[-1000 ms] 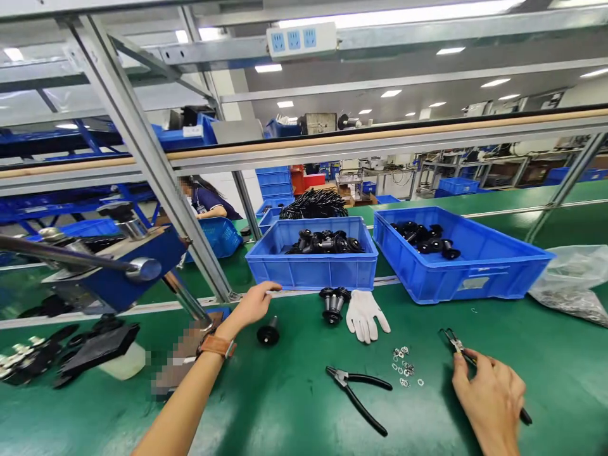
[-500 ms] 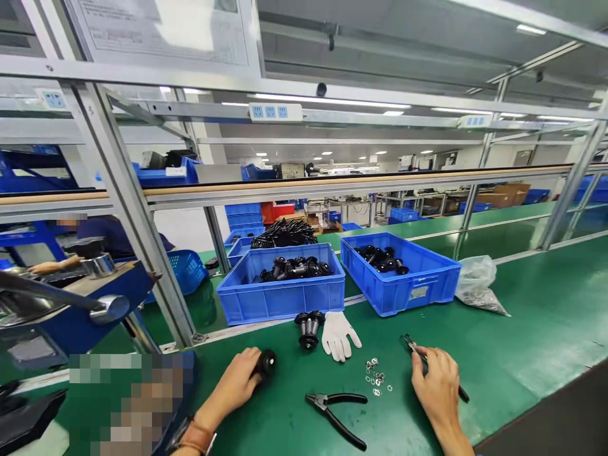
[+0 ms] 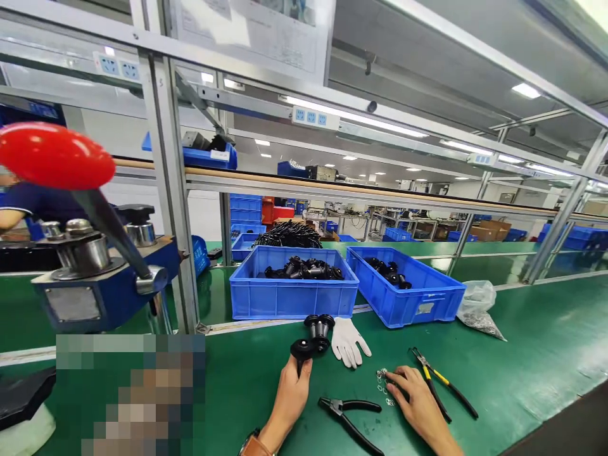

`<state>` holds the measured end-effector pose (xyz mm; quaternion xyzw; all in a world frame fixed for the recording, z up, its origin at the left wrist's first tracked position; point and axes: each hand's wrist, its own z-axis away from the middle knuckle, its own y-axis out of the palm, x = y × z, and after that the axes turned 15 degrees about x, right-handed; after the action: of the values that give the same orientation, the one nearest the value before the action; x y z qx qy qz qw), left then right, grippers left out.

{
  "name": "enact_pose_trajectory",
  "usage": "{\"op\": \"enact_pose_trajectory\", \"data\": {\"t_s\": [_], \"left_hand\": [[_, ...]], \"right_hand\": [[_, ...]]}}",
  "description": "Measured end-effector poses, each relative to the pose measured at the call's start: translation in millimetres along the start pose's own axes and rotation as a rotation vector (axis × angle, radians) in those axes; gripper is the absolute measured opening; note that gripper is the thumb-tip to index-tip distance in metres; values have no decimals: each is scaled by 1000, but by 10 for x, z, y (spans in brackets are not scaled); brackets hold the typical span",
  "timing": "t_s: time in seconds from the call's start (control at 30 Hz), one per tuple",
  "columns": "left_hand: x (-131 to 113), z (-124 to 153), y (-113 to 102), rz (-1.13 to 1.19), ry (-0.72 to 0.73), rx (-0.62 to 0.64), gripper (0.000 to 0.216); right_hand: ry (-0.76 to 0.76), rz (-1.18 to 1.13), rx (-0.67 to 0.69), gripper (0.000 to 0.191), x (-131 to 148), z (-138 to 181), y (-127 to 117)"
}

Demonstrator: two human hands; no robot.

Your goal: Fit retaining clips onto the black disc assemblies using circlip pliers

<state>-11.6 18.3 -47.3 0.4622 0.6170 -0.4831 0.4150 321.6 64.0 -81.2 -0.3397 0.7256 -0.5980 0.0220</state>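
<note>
My left hand (image 3: 291, 398) is closed around the stem of a black flanged part (image 3: 302, 350), holding it upright just above the green table. My right hand (image 3: 414, 400) rests on the table with its fingertips on a scatter of small metal rings (image 3: 384, 384); whether it pinches one is hidden. Yellow-handled pliers (image 3: 441, 381) lie just right of that hand. Black-handled pliers (image 3: 352, 415) lie between my hands. More black parts (image 3: 320, 325) and a white glove (image 3: 349, 341) sit beyond.
Two blue bins (image 3: 293, 297) (image 3: 414, 301) holding black parts stand behind. A blue press (image 3: 102, 278) with a red-knobbed lever (image 3: 54, 155) is at left. A plastic bag (image 3: 476, 306) lies at right. A metal upright (image 3: 171, 190) rises at left.
My left hand picked the black part off the table and brought it toward the middle. My right hand let go of the yellow-handled pliers and moved onto the rings. The view swung left.
</note>
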Motion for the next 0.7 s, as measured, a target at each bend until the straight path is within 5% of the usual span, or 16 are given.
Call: {"op": "enact_pose_trajectory", "data": {"t_s": [0.7], "left_hand": [[-4, 38, 255, 124, -118, 10, 66]], "right_hand": [[-11, -136, -122, 46, 48, -63, -8]]}}
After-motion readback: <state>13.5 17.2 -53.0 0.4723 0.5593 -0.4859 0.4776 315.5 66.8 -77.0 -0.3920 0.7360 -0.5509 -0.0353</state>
